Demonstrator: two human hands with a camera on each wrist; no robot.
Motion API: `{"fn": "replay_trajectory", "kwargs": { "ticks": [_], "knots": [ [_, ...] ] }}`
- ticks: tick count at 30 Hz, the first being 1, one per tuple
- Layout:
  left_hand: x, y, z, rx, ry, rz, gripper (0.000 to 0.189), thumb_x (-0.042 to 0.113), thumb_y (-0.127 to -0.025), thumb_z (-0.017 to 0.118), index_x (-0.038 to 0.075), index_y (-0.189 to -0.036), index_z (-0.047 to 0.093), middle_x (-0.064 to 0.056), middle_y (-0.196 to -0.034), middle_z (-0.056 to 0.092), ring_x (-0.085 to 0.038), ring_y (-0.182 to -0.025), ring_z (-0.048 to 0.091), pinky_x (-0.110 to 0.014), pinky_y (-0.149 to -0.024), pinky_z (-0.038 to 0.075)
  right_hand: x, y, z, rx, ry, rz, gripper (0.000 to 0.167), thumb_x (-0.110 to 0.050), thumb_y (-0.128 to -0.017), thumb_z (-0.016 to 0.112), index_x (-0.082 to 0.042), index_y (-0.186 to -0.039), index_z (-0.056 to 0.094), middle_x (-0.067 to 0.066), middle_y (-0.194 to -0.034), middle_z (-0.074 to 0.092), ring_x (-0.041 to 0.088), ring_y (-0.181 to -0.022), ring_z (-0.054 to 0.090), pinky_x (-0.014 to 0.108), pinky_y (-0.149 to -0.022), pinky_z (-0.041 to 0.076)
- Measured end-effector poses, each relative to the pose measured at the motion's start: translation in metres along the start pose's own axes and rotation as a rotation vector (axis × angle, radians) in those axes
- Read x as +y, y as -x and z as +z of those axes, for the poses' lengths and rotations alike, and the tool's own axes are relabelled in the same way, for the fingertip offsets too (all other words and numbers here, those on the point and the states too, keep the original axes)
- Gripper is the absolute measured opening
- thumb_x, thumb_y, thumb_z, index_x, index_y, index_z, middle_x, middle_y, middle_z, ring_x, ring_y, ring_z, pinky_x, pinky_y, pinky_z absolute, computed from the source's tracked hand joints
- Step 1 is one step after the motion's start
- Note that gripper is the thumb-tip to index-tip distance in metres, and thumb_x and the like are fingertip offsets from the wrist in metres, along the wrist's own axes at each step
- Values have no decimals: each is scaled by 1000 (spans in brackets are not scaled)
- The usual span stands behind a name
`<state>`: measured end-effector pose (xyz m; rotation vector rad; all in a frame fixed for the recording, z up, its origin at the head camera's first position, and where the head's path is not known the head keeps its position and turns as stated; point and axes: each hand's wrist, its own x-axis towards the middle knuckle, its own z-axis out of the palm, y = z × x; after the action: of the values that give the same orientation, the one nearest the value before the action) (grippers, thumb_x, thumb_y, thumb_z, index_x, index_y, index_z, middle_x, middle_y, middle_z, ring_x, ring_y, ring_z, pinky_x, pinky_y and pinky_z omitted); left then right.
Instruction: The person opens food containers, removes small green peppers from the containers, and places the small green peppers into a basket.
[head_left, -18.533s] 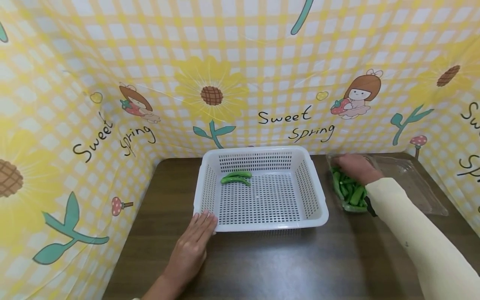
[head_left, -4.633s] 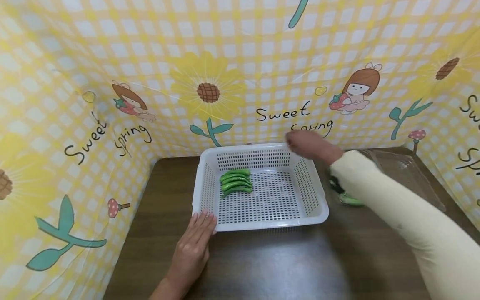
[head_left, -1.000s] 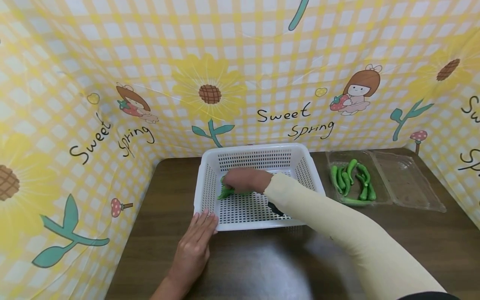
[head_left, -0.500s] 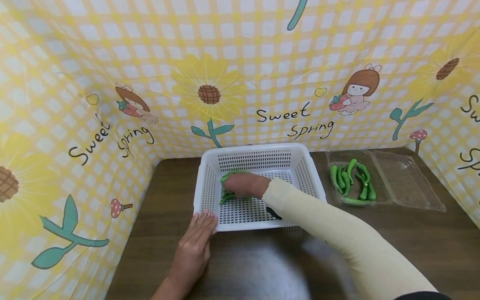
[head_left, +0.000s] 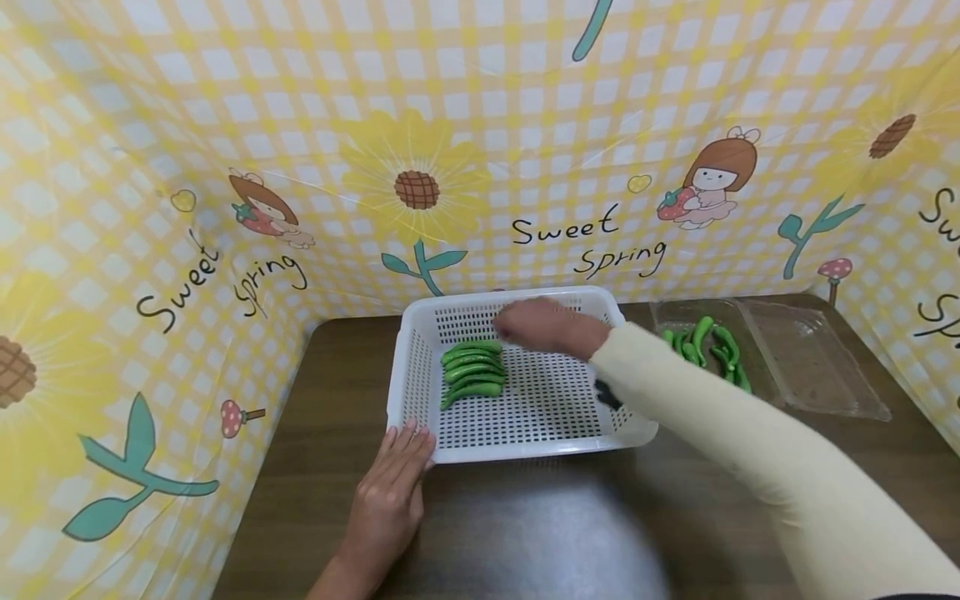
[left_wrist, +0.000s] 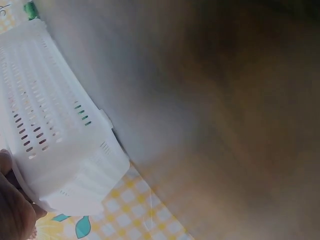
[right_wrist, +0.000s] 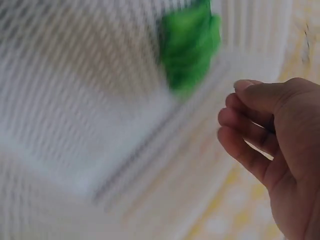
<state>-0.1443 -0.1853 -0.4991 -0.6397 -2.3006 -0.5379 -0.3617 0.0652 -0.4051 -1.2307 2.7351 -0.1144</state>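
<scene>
A white perforated plastic basket (head_left: 525, 446) stands at the middle of the table. Several green chili peppers (head_left: 474, 368) lie side by side along its left part. My left hand (head_left: 386, 500) holds the basket's front left corner, fingers over the rim and thumb at the outer wall. Over the back of the basket is my right hand (head_left: 543, 325), with nothing in its fingers; in the right wrist view its thumb and loosely curled fingers (right_wrist: 243, 131) stand slightly apart. The peppers (right_wrist: 190, 50) look blurred there, away from the fingertips.
To the right of the basket, a clear plastic box (head_left: 765, 379) holds several more green peppers (head_left: 723, 346), partly hidden by my right sleeve. Its clear lid (head_left: 821, 362) lies folded out to the right. A yellow checked cloth (head_left: 555, 167) hangs behind and beside the wooden table (head_left: 517, 533).
My right hand has let go of a pepper at the front of the row and moved up and right. The row has grown and the box's pile has shrunk since earlier. My left hand stays put.
</scene>
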Motion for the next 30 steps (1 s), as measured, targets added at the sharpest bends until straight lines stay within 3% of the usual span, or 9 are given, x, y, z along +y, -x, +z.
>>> {"fn": "replay_trajectory", "kwargs": {
  "ticks": [4, 7, 11, 15, 19, 22, 26, 30],
  "knots": [
    [0, 2, 1, -1, -2, -16, 46, 26, -112, 37, -3, -121, 72, -21, -122, 73, -37, -121, 68, -47, -119, 44, 50, 41, -19, 130, 85, 46, 18, -10, -102, 56, -13, -85, 62, 2, -81, 62, 16, -70, 53, 31, -63, 50],
    [0, 2, 2, 19, -10, -4, 45, 25, -112, 38, -4, -120, 73, -21, -121, 74, -38, -119, 69, -46, -119, 44, 84, 76, -23, 161, 128, 132, 16, -9, -101, 57, -13, -86, 61, 3, -82, 61, 18, -69, 52, 34, -62, 48],
    [0, 1, 2, 74, -21, 40, 41, 21, -112, 42, -5, -117, 74, -21, -118, 75, -39, -114, 71, -46, -118, 45, 122, 119, -18, 103, 136, 240, 20, -8, -101, 58, -13, -81, 59, 3, -77, 56, 18, -66, 47, 32, -58, 41],
    [-1, -1, 0, 77, -33, 48, 42, 21, -112, 42, -6, -116, 74, -22, -118, 74, -39, -114, 71, -49, -115, 48, 148, 150, -5, 38, 131, 238, 17, -8, -101, 58, -10, -87, 66, 2, -78, 57, 16, -66, 47, 32, -59, 41],
    [-2, 0, 0, 42, -36, 25, 44, 23, -112, 40, -5, -116, 73, -22, -120, 74, -38, -117, 70, -51, -114, 48, 163, 165, 19, 64, 168, 158, 10, 0, -95, 67, -8, -96, 72, 3, -88, 66, 15, -73, 55, 36, -64, 52],
    [-3, 1, 2, 50, -29, 38, 43, 22, -112, 41, -6, -116, 73, -22, -120, 74, -39, -116, 71, -49, -115, 48, 167, 171, 37, 75, 159, 124, 16, 7, -87, 71, -9, -88, 71, 2, -85, 64, 14, -71, 54, 33, -62, 51],
    [-2, 1, 3, 63, -19, 56, 41, 20, -112, 42, -6, -117, 73, -22, -119, 74, -39, -116, 71, -48, -116, 47, 170, 177, 50, 42, 97, 114, 25, 11, -86, 66, -13, -79, 68, -2, -82, 59, 10, -68, 47, 27, -58, 45],
    [-1, 0, 4, 56, -12, 46, 42, 21, -112, 42, -6, -117, 73, -21, -120, 74, -38, -116, 70, -47, -117, 46, 172, 182, 56, 52, 116, 76, 31, 13, -86, 61, -17, -76, 65, -3, -83, 58, 9, -68, 44, 26, -57, 42]
  ]
}}
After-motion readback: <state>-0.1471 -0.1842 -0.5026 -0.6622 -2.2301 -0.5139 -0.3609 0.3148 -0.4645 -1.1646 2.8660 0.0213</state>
